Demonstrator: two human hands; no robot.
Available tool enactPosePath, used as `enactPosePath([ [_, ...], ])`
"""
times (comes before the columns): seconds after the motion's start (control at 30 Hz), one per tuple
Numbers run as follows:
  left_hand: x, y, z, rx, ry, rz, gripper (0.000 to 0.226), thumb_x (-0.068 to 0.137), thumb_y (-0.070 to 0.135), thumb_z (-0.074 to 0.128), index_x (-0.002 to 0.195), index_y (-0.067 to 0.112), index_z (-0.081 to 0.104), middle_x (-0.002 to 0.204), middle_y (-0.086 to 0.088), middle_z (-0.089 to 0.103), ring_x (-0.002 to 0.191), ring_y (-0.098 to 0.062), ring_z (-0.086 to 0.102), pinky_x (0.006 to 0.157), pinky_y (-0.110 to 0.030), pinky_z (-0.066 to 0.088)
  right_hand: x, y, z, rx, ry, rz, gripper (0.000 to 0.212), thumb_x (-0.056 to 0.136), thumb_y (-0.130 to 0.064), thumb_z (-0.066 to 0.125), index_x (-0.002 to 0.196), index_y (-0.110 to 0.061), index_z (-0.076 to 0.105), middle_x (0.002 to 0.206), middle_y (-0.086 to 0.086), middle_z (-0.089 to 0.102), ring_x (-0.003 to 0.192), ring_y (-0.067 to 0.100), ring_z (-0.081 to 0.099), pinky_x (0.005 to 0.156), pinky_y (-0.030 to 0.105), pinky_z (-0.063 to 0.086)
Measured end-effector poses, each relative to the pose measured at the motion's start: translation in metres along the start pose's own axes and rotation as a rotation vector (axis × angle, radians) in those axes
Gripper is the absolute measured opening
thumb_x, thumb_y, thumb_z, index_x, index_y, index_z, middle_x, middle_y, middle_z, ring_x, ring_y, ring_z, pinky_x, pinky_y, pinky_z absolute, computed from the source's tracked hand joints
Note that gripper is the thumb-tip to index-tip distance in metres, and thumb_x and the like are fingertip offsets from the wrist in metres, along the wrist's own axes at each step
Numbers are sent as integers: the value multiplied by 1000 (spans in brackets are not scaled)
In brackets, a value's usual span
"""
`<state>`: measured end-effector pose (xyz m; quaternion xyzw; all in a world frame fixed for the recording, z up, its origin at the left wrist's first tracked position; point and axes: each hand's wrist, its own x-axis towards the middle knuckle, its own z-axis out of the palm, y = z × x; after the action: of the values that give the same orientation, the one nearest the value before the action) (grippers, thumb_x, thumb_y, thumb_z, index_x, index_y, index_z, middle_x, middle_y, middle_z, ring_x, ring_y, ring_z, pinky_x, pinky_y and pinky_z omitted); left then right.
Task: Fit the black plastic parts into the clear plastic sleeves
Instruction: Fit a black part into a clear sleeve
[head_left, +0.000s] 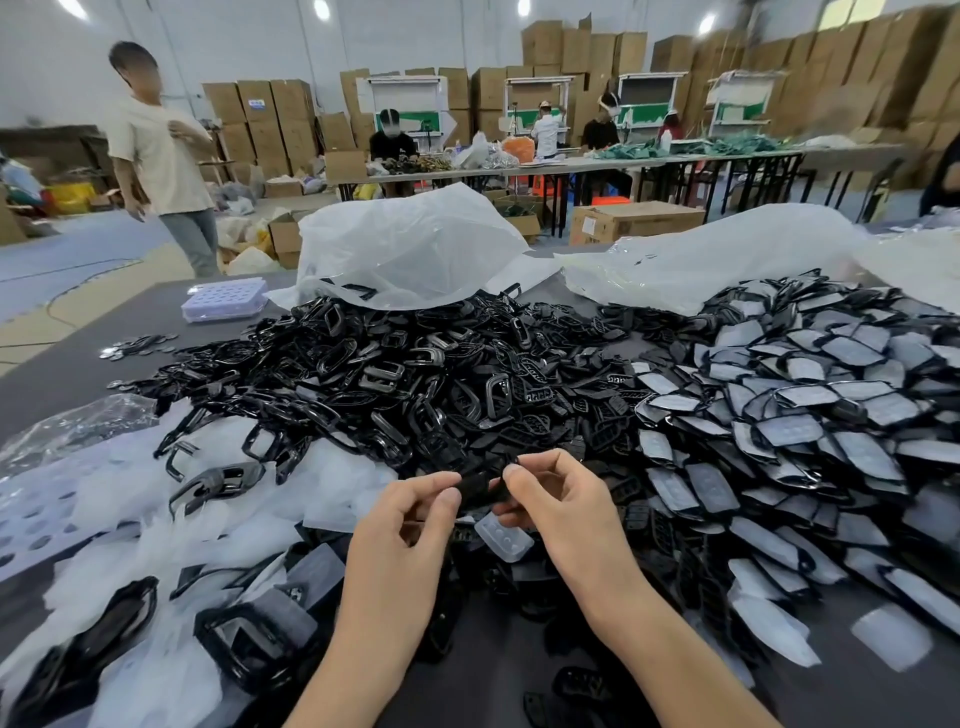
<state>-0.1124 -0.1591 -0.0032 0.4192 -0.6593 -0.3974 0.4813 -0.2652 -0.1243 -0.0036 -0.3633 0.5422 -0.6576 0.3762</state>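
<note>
- Your left grip (410, 525) and right grip (561, 509) both pinched one black plastic part (480, 488) above the pile (415, 374).
- The clear sleeve (504, 538) lay just below it; you'd have wanted its mouth lined up before pushing.

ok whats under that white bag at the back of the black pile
Black parts poke out at the front edge of the white bag. Anything further under is covered.
</note>
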Motion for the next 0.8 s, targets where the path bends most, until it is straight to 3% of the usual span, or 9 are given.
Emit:
enactPosePath([
  [0.1,0,-1,2,12,25,23,13,94,25,65,94,37,70,90,19,67,84,1,62,71,-6,42,-1,-1,0,44,-47,6,6,96,-15,69,99,-11,68,83,5,77,74,20,75,69,23,59],
  [0.27,1,1,-2,-81,9,-5,14,94,32,63,92,45,67,81,14,71,72,-1,64,66,-11,47,-3,-4,3,117,-109,21,9,95,-14,70,102,-9,69,86,6,78,80,21,76,71,22,58],
  [0.47,1,1,-2,-155,2,-5,14,93,26,66,92,40,66,79,5,67,76,-24,63,70,-33,53,-4,-2,3,143,-148,49,11,95,-16,70,103,-8,68,93,13,78,85,22,77,70,19,57],
  [0.53,0,-1,-1,-99,-3,32,17,94,25,65,95,41,66,79,3,64,73,-24,60,65,-29,51,-3,-1,3,148,-147,51,10,95,-15,70,103,-8,68,95,15,77,86,25,77,72,21,58],
  [0.6,-1,-2,0,28,-32,113,22,95,25,63,98,47,66,85,13,65,69,-9,59,62,-17,48,-1,0,2,147,-135,58,8,96,-14,69,101,-9,67,91,12,77,83,25,77,72,22,58],
  [0.73,-5,-4,2,299,-32,306,13,91,43,55,101,43,63,113,26,48,102,1,56,81,-8,44,0,1,0,157,-103,75,5,97,-10,66,100,-8,63,80,5,77,72,19,75,68,21,57],
  [0.8,-6,-7,2,341,51,351,18,93,44,52,105,35,62,115,18,42,107,0,52,87,-4,39,1,2,0,164,-86,75,4,97,-8,64,100,-6,61,82,5,78,71,18,74,66,20,57],
])
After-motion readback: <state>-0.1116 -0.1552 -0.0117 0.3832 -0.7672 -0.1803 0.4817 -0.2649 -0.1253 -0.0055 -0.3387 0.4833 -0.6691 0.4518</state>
